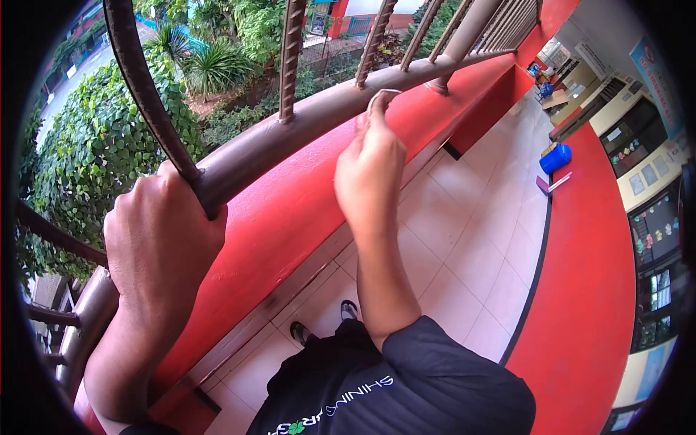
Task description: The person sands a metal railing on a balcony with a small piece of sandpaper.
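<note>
My left hand (163,239) is wrapped round the brown metal rail (250,156) of a railing, knuckles up. Farther along the same rail, my right hand (371,163) is raised close to it, fingers bent and pinched together. A thin, pale-edged piece (382,94) shows at the right fingertips; I cannot tell what it is. Ribbed metal bars (291,61) rise from the rail near both hands. Just below the rail runs a red painted ledge (290,192).
Leafy bushes (87,156) grow beyond the railing. On my side, a tiled corridor floor (464,239) stretches away beside a red wall (580,283) with windows. A blue container (555,159) and a dustpan-like object (544,185) are by that wall.
</note>
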Tool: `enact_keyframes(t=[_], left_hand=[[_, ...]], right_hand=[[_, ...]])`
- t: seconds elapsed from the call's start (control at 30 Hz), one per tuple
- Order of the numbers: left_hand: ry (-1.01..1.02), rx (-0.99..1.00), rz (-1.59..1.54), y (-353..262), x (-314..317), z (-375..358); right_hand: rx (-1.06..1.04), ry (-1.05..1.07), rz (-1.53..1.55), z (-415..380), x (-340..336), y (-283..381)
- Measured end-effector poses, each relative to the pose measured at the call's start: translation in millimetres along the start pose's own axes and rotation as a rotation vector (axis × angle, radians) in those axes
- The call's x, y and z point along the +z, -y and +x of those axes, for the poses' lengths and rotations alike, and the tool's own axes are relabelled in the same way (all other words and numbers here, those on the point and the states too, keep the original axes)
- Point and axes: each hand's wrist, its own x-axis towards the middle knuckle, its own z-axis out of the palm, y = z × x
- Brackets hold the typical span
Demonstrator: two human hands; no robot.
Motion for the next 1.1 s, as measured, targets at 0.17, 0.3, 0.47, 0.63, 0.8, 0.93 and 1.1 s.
enact_keyframes(t=[0.17, 0.3, 0.47, 0.63, 0.8, 0.93, 1.1], left_hand=[[0.010, -0.014, 0.011, 0.1, -0.5, 1.3], [0.024, -0.015, -0.004, 0.4, -2.0, 1.8], [0.012, -0.006, -0.014, 0.9, -0.9, 1.3], [0.035, -0.013, 0.003, 0.1, 0.4, 1.3], [0.007, -0.012, -0.021, 0.6, -1.7, 2.2], [0.024, -0.005, -0.004, 1.4, 0.2, 0.5], [0.024, -0.015, -0.007, 2.1, 0.1, 2.1]], right_hand=[[-0.114, 0.072, 0.050, -19.0, -6.4, 13.9], [-0.116, 0.071, 0.000, -14.1, -1.8, 5.9], [-0.121, 0.029, 0.029, -18.6, -1.1, 17.0], [0.079, -0.015, -0.045, 20.2, -2.7, -0.3], [-0.255, 0.006, 0.013, -29.2, 0.0, 27.6], [0.098, 0.012, -0.040, 30.4, -6.3, -9.6], [-0.323, -0.012, 0.009, -23.8, 1.5, 10.8]])
